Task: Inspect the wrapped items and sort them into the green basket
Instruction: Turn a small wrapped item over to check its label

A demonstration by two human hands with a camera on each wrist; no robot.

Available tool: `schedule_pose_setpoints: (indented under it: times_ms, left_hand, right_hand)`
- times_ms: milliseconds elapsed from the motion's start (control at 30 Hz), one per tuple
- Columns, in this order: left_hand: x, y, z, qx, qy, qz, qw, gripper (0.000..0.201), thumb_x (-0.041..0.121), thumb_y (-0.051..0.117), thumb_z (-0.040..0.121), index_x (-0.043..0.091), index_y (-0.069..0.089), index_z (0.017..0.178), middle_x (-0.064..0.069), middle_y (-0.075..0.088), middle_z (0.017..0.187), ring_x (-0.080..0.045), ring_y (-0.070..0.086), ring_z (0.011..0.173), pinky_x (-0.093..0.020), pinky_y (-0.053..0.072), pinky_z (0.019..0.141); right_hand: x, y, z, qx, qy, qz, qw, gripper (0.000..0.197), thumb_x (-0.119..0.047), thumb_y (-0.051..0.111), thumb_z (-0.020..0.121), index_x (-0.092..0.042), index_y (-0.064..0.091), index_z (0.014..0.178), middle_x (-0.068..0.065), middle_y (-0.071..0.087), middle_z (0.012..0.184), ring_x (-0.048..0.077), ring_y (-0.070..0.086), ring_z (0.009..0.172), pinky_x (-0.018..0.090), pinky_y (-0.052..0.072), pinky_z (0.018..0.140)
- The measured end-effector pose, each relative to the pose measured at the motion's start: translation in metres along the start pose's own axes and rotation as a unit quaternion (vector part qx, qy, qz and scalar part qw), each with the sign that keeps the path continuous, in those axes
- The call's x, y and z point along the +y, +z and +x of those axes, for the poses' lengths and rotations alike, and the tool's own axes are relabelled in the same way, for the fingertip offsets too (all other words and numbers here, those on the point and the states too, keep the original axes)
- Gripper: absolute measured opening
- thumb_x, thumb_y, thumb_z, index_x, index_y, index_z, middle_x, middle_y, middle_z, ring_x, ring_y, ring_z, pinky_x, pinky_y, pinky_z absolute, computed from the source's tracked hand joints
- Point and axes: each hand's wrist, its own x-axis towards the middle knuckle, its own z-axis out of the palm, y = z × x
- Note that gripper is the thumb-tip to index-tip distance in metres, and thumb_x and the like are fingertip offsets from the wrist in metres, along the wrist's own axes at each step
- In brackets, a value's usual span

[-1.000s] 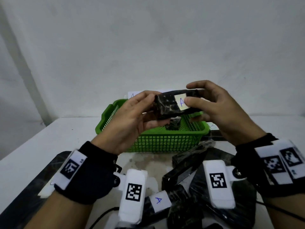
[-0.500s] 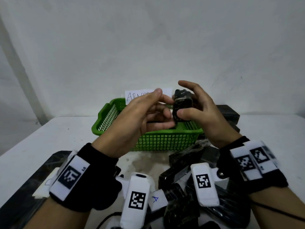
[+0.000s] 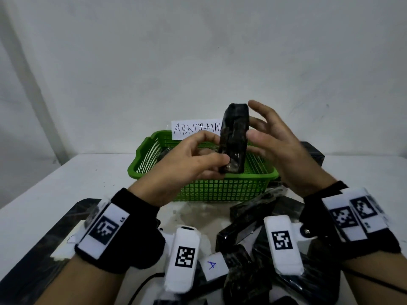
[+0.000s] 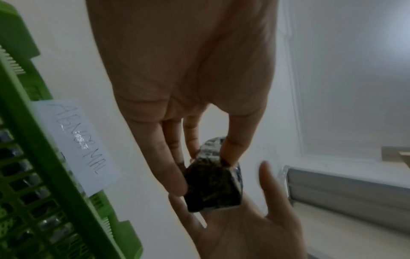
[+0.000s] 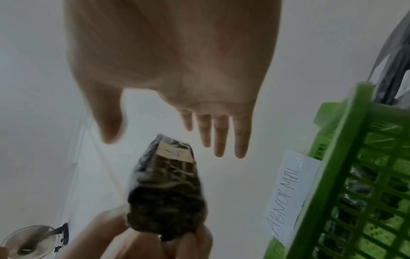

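A black wrapped item (image 3: 234,137) stands upright above the green basket (image 3: 220,186). My left hand (image 3: 220,161) pinches its lower end between thumb and fingers, as the left wrist view shows on the item (image 4: 213,189). My right hand (image 3: 259,124) is just right of the item with fingers spread and straight, holding nothing. In the right wrist view the item (image 5: 166,192) shows a pale label near its top, apart from the right hand's fingertips (image 5: 219,152). Dark wrapped items lie inside the basket (image 5: 355,157).
A white paper reading ABNORMAL (image 3: 196,128) sticks to the basket's far rim. Several more black wrapped items (image 3: 253,212) are piled on the table near me, one with a label marked A (image 3: 212,265). Another dark block (image 3: 312,150) sits right of the basket.
The item has turned from lying sideways between both hands to standing upright. My right hand has let go and opened; my left hand now holds the lower end alone.
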Motion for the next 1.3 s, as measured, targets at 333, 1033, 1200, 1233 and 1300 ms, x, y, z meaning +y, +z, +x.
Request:
schedule_pose_setpoints:
  times_ms: [333,1033,1200,1233,1300]
  left_hand:
    - [-0.006,0.005,-0.001,-0.023,0.043,0.119,0.992,0.031,0.017,0.074,0.087,0.015,0.06,0.114,-0.021,0.069,0.106,-0.032,0.069,0.101,-0.035,0.06,0.087]
    - [-0.024,-0.007,0.011,0.108,0.053,0.129,0.984,0.02,0.016,0.06,0.098,0.028,0.059,0.114,-0.002,0.065,0.115,-0.014,0.072,0.094,-0.038,0.062,0.083]
    - [-0.02,-0.002,0.013,0.107,-0.015,-0.001,0.994,0.024,0.029,0.053,0.101,0.011,0.056,0.117,-0.013,0.067,0.111,-0.018,0.069,0.071,-0.028,0.062,0.066]
    - [-0.02,-0.002,0.013,0.114,-0.015,-0.017,0.993,0.024,0.028,0.055,0.1,0.01,0.057,0.116,-0.013,0.067,0.109,-0.016,0.07,0.068,-0.026,0.06,0.063]
    - [-0.02,-0.004,0.014,0.127,-0.006,-0.051,0.991,0.023,0.022,0.059,0.098,0.009,0.056,0.117,-0.014,0.068,0.107,-0.012,0.07,0.066,-0.023,0.057,0.059]
  right_hand:
    - [-0.001,0.013,-0.002,0.128,-0.083,-0.137,0.979,0.03,-0.021,0.062,0.074,-0.02,0.059,0.104,-0.011,0.065,0.082,0.008,0.064,0.077,0.034,0.058,0.073]
    - [-0.005,0.02,-0.004,0.053,-0.128,-0.141,0.98,0.017,-0.026,0.064,0.067,-0.016,0.059,0.079,0.002,0.066,0.081,0.021,0.068,0.086,0.047,0.059,0.078]
    - [-0.001,0.02,-0.002,0.021,-0.103,-0.144,0.984,0.016,-0.018,0.074,0.072,-0.015,0.064,0.085,-0.001,0.07,0.088,0.01,0.069,0.091,0.025,0.055,0.076]
    - [-0.002,0.019,-0.003,0.001,-0.094,-0.147,0.985,0.019,-0.018,0.076,0.074,-0.015,0.067,0.089,-0.002,0.072,0.093,0.009,0.069,0.097,0.024,0.054,0.081]
    - [-0.004,0.02,-0.004,-0.032,-0.077,-0.132,0.988,0.026,-0.022,0.077,0.078,-0.016,0.068,0.101,-0.002,0.072,0.108,0.011,0.068,0.11,0.027,0.054,0.092]
